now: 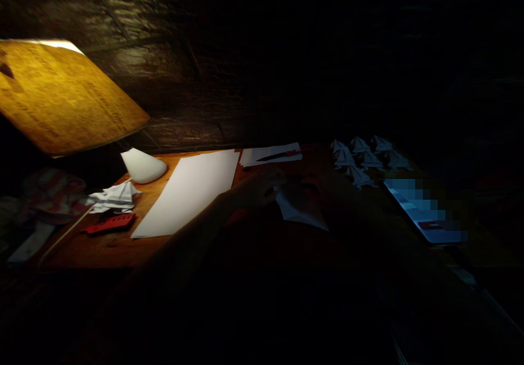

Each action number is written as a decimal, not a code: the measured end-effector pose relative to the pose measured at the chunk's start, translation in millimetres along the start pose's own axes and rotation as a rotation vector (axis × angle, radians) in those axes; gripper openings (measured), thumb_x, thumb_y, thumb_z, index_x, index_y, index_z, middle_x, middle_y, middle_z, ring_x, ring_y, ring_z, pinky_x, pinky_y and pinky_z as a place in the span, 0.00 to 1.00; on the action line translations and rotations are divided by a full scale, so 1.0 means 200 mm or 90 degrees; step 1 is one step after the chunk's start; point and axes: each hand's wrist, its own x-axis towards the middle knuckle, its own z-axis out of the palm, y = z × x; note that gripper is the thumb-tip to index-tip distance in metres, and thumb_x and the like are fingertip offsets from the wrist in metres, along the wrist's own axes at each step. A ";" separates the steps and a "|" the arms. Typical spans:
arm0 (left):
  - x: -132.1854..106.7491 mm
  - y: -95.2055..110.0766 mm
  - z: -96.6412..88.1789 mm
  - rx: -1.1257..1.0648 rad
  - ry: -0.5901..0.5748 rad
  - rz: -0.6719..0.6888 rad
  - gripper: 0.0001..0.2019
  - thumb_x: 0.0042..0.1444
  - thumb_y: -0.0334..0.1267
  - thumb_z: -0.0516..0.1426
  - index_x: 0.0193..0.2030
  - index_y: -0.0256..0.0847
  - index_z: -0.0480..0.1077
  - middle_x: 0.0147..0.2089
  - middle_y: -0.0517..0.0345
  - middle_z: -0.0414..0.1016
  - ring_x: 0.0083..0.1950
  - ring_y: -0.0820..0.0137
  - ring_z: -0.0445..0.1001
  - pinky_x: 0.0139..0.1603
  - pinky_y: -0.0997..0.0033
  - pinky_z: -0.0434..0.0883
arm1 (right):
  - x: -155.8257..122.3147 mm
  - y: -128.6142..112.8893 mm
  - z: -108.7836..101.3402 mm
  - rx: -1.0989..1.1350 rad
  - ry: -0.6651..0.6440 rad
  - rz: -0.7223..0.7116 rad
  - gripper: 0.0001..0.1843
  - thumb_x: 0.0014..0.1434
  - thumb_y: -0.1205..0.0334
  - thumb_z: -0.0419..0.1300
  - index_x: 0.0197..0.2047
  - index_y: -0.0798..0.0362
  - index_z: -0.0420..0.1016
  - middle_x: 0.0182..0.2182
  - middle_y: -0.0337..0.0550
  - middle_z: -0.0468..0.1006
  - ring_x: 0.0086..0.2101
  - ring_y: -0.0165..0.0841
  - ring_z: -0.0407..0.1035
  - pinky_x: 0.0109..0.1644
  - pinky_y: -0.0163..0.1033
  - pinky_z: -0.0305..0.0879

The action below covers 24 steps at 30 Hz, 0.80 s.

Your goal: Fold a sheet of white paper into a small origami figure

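Note:
The scene is very dark. My left arm reaches in from the lower left, and my left hand rests with curled fingers on the corner of a partly folded white paper in the middle of the wooden table. My right hand is only a dim shape just right of that paper, and its fingers cannot be made out. A flat white sheet lies to the left of my left hand.
A lit yellow lampshade hangs over the left, with its white base below. Folded paper pieces and a red flat object lie at the left. Another sheet with a dark pen sits behind. Several folded paper figures and a device lie to the right.

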 end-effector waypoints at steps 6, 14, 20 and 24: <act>0.01 -0.01 0.01 0.023 0.020 0.023 0.21 0.59 0.31 0.55 0.59 0.40 0.70 0.61 0.45 0.71 0.63 0.56 0.70 0.63 0.50 0.70 | 0.03 -0.03 0.05 0.095 0.017 -0.148 0.21 0.67 0.63 0.57 0.61 0.54 0.75 0.59 0.52 0.75 0.58 0.40 0.68 0.62 0.45 0.61; 0.01 -0.01 0.01 -0.011 0.022 0.009 0.20 0.61 0.33 0.54 0.60 0.43 0.68 0.59 0.47 0.73 0.61 0.59 0.71 0.62 0.51 0.70 | 0.02 -0.03 0.02 0.113 -0.018 -0.085 0.19 0.67 0.61 0.58 0.60 0.49 0.77 0.55 0.50 0.78 0.51 0.40 0.72 0.54 0.43 0.66; 0.01 -0.01 0.01 -0.019 0.030 0.011 0.20 0.60 0.32 0.55 0.59 0.41 0.68 0.58 0.46 0.72 0.60 0.59 0.72 0.62 0.52 0.70 | 0.02 -0.03 0.03 0.110 -0.020 -0.096 0.19 0.67 0.59 0.58 0.59 0.50 0.77 0.55 0.50 0.78 0.52 0.40 0.71 0.55 0.42 0.65; 0.01 -0.02 0.01 -0.032 0.038 0.038 0.17 0.59 0.32 0.55 0.56 0.41 0.68 0.55 0.48 0.74 0.57 0.59 0.73 0.58 0.54 0.72 | 0.02 -0.02 0.06 0.120 0.013 -0.109 0.19 0.66 0.58 0.59 0.58 0.51 0.77 0.54 0.51 0.78 0.51 0.41 0.72 0.53 0.42 0.67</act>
